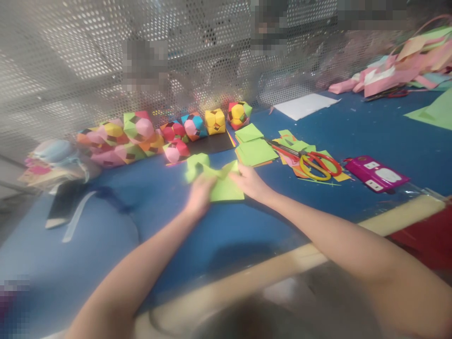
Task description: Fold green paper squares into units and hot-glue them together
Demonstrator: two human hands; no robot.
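Note:
Between my two hands is a light-green sheet of paper, its upper part raised or folded over. My left hand closes on its left side, somewhat blurred. At the upper right corner, my right hand pinches the paper. Just beyond my left hand lies a folded light-green paper piece. A stack of light-green paper squares sits behind my right hand. To the right, scissors with red and yellow handles rest on colored paper scraps.
Several multicolored folded-paper balls line the back by a perforated metal screen. A purple case lies at right, a white sheet and heaped paper strips behind it. At left are a dark phone-like object and a pale strip.

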